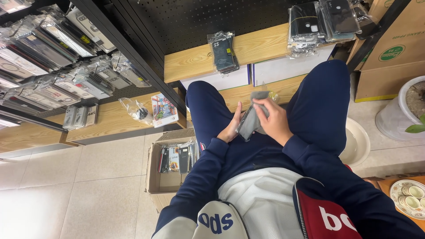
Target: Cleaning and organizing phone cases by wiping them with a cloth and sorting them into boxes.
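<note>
Left hand (231, 127) supports the lower edge of a grey phone case (249, 122) in a clear sleeve, fingers loosely curled; right hand (273, 120) clasps its upper part, fingers closed over it; case sits above the lap, between the knees; cardboard box (163, 182) of packaged cases stands on the floor nearby.

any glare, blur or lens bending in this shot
Head view: strong glare on the floor tiles at lower left and shiny highlights on the bagged phone cases hanging upper left; the wide lens bows the shelf edges; the hands, left hand and right hand, and the grey case look fairly sharp.
</note>
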